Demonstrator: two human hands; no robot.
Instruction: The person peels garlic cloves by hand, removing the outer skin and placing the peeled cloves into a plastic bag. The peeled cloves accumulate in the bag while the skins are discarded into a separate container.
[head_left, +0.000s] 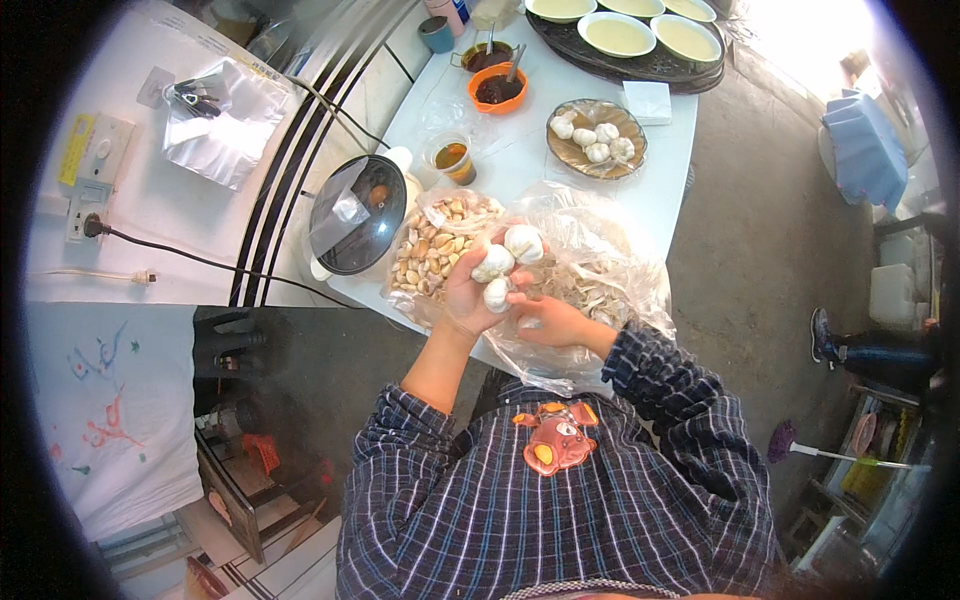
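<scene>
Three white garlic bulbs (498, 264) are gathered in my left hand (465, 296), which is raised over two clear plastic bags. At the lowest bulb (497, 295), the fingertips of my right hand (553, 321) grip its right side. A pale shape shows under those right fingers, too covered to name. Below and to the left, one bag holds many loose garlic cloves (427, 259). On the right, under my right hand, the other bag contains dry garlic skins (592, 289). Beyond the bags, a brown glass plate (559, 159) lined with plastic carries several more whole bulbs (598, 152).
A lidded black pot (375, 240) stands at the table's left, beside a plastic cup of dark liquid (453, 157). Farther back are an orange bowl of sauce (480, 107), white napkins (647, 101) and a round dark tray (547, 46) with several pale-filled dishes. A power cord (202, 255) crosses the left counter.
</scene>
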